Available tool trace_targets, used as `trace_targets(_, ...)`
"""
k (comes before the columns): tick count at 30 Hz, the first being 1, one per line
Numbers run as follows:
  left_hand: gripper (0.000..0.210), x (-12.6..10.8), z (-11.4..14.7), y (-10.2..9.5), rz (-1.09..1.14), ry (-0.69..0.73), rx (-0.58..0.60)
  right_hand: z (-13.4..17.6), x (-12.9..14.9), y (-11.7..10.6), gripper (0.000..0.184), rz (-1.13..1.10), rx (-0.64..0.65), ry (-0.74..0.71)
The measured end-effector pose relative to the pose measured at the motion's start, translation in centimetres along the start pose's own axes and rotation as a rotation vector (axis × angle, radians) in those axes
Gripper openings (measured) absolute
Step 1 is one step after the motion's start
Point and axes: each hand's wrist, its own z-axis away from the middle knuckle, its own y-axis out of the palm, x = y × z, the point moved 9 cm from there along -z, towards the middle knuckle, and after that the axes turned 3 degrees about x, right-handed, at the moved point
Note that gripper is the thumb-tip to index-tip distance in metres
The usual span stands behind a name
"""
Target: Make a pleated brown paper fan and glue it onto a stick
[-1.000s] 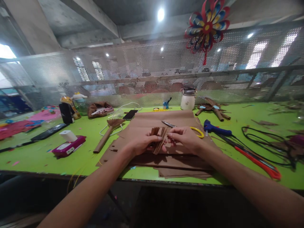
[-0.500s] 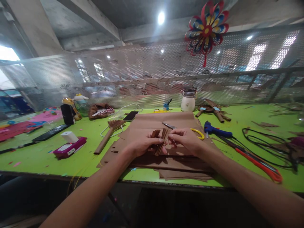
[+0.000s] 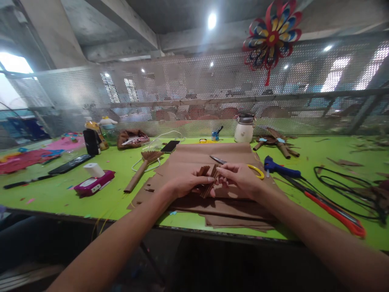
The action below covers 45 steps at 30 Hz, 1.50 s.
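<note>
Between my hands is a piece of pleated brown paper (image 3: 206,190), folded into narrow strips. My left hand (image 3: 192,181) is closed on it, with the thumb lying across the folds. The fingertips of my right hand (image 3: 234,177) pinch the upper right edge of the same pleats. Both hands are above brown paper sheets (image 3: 194,156) stacked on the table. Scissors (image 3: 256,171) with yellow handles lie partly hidden behind my right hand, their blades pointing left. Left of the stack lies a pleated paper fan on a rolled paper stem (image 3: 137,177).
On the right are a blue glue gun (image 3: 281,167), a red-handled cutter (image 3: 337,215) and a black cable (image 3: 340,200). A magenta power strip (image 3: 95,184) and phones lie left. A white jug (image 3: 243,130) stands at the back before a perforated metal screen (image 3: 182,93).
The view has shifted slightly, so the table's things appear a little further right. Both hands keep hold of the pleated paper, its strips slightly more tilted.
</note>
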Motion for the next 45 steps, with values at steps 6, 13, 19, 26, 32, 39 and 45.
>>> trace_targets(6,0.034,-0.1,0.0,0.3,0.006,0.001,0.007,-0.1,-0.3,-0.4,0.027,-0.046,-0.025,0.004)
trace_targets(13,0.036,0.5,0.0,-1.2,0.061,0.0,-0.128,-0.1,-1.1,-1.1,0.022,-0.167,-0.059,0.049)
trace_targets(19,0.031,0.5,0.0,-1.5,0.063,0.011,-0.142,-0.1,-1.2,-1.2,0.02,-0.17,-0.058,0.052)
trace_targets(26,0.028,0.1,-0.1,-1.7,0.054,0.023,-0.172,-0.2,-1.3,-1.0,0.016,-0.197,-0.034,0.055)
trace_targets(32,0.033,0.1,0.0,-2.3,0.014,0.02,-0.236,-0.1,-1.4,-1.0,0.016,-0.195,-0.038,0.072)
trace_targets(39,0.032,-0.2,-0.4,-2.1,-0.019,0.084,-0.236,-0.1,-1.9,-0.4,0.023,-0.166,-0.01,0.12)
trace_targets(45,0.036,-0.5,-0.6,-2.4,-0.048,0.132,-0.247,0.2,-2.3,0.2,0.026,-0.16,0.022,0.157)
